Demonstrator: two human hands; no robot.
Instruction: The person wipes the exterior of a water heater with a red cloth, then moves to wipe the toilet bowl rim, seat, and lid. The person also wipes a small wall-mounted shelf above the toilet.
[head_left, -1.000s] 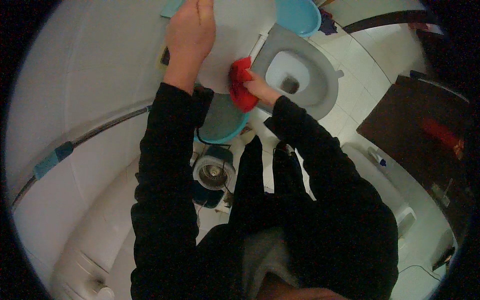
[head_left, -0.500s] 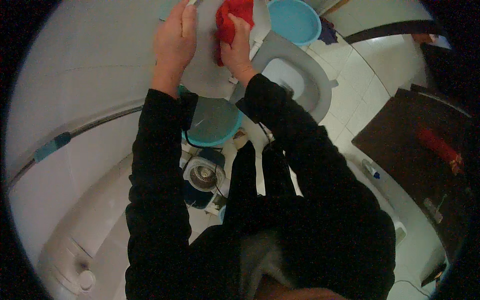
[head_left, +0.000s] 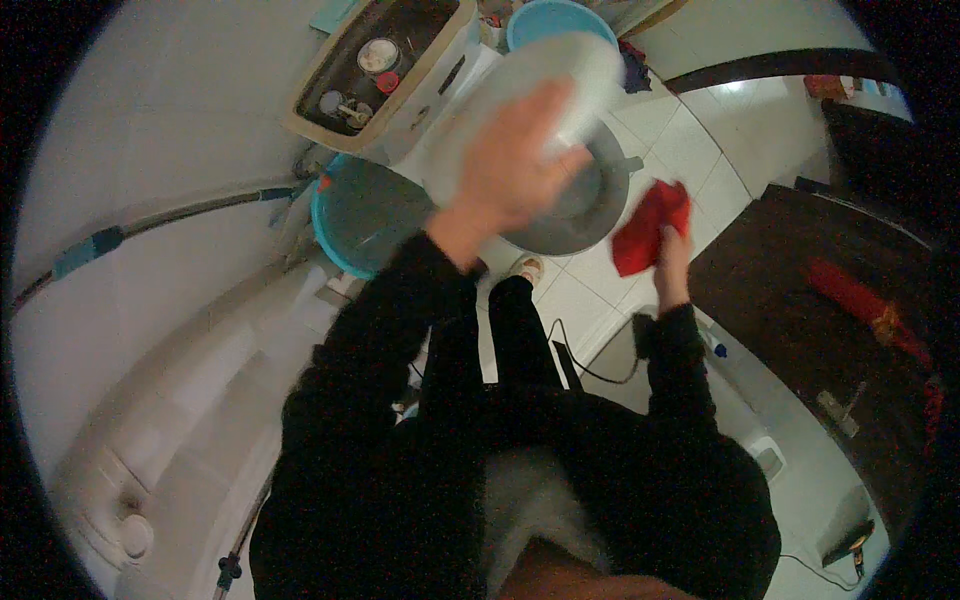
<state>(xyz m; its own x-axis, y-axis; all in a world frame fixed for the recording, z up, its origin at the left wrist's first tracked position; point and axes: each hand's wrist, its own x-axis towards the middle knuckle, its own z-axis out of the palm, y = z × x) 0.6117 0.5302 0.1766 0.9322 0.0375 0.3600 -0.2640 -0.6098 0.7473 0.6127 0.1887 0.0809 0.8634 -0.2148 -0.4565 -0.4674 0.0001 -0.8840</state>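
Note:
A white toilet lid (head_left: 590,65) slants over the grey toilet seat (head_left: 555,240), both smeared at the lid by motion. My left hand (head_left: 510,165) is over the lid's upper face, fingers stretched and thumb apart; blur hides whether the palm touches it. Off to the right of the seat, my right hand (head_left: 677,255) grips a bunched red cloth (head_left: 645,232) above the tiled floor. Behind and left of the lid stands the uncovered toilet tank (head_left: 430,95), its flush fittings (head_left: 380,60) showing inside.
A turquoise tub (head_left: 320,220) sits below the tank, and a light blue basin (head_left: 550,20) lies at the back near a dark cloth (head_left: 633,70). A dark brown surface (head_left: 770,270) bearing a red item takes the right side. A white bathtub (head_left: 200,400) runs along the left.
The lid has swung down from upright toward the seat, uncovering the view of the tank. My left hand moved right and nearer onto it; my right hand carried the red cloth right and nearer.

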